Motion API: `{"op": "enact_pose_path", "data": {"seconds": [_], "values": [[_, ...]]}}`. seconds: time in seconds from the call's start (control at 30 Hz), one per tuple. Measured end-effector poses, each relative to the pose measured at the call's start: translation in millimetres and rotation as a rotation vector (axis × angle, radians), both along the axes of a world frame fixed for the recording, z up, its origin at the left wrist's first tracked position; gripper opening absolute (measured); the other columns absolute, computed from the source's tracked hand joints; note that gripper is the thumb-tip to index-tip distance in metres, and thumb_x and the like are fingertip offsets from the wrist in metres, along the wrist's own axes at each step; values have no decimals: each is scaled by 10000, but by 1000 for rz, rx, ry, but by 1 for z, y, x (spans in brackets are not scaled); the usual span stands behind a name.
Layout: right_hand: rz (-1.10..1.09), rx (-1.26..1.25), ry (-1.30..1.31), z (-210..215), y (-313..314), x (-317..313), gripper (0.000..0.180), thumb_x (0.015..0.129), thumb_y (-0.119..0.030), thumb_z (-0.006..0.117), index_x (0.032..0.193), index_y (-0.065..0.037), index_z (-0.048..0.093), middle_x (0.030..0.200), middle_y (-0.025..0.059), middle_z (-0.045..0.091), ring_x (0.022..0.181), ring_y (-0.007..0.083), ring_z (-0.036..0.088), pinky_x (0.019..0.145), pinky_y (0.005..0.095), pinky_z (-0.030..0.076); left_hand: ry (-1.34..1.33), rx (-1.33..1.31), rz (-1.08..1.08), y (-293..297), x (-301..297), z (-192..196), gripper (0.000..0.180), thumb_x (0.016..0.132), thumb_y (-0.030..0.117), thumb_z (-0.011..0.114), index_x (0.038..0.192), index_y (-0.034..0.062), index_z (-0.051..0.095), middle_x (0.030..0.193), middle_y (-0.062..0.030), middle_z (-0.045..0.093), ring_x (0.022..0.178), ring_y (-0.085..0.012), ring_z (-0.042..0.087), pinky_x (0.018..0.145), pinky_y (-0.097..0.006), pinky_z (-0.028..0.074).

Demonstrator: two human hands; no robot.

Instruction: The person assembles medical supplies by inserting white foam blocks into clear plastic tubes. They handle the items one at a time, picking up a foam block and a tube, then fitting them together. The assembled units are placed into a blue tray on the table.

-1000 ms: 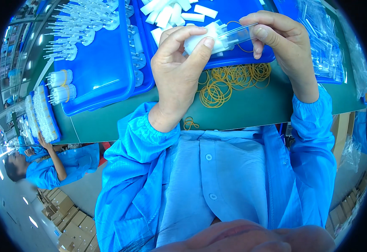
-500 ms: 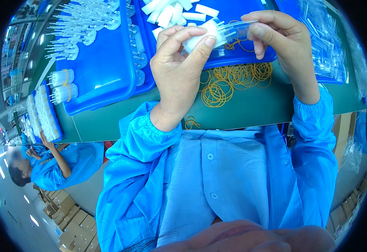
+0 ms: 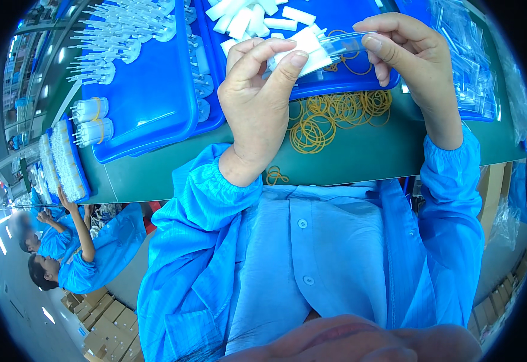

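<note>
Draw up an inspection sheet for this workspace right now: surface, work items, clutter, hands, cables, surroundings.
Surface: green table, carrying blue trays.
Work items: white piece and clear strips held between the hands; exact joint too small to tell.
Clutter: yellow rubber bands loose in front of a tray, a few more near the table's edge.
Left hand: fingers closed on the white piece.
Right hand: fingers pinching the clear strips' far end.
Cables: nothing seen.
Surroundings: co-workers at left; cardboard boxes at lower left.
</note>
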State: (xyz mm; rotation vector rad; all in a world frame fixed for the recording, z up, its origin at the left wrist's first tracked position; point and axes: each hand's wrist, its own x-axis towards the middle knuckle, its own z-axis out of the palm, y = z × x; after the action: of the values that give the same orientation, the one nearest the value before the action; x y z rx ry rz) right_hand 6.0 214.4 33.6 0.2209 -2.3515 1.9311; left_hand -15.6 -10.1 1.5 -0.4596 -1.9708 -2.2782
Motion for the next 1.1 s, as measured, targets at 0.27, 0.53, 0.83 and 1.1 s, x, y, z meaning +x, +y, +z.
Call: {"op": "enact_pose_path", "data": {"seconds": [0.27,0.53,0.83,1.1], "values": [[47,-131,-56,-5,4,-4,209,920,-118,641,1089,0,675,726,48,624,548,73,568,455,197,441,-160,108,-57,1,4,2,147,876,40,704,1010,0,657,1035,-39,519,933,-106,556,803,-235,480],[38,-84,-45,-3,3,-5,226,927,-133,631,1108,-3,670,726,49,620,539,82,567,458,203,440,-108,75,-51,2,4,1,145,872,41,709,1002,6,653,1017,-39,508,928,-108,555,803,-236,480],[68,-76,34,-7,-1,-5,248,966,-179,592,1139,-14,658,724,39,593,582,75,580,473,196,453,12,-104,-21,-2,1,0,147,842,37,737,984,36,702,1027,-36,487,964,-120,528,808,-238,479],[77,-181,-16,-6,-11,-2,249,974,-184,577,1146,-23,659,759,44,598,604,90,587,514,212,472,61,-65,-43,0,0,-2,151,849,32,722,999,11,710,1062,-29,540,865,-90,544,656,-201,448]]}}
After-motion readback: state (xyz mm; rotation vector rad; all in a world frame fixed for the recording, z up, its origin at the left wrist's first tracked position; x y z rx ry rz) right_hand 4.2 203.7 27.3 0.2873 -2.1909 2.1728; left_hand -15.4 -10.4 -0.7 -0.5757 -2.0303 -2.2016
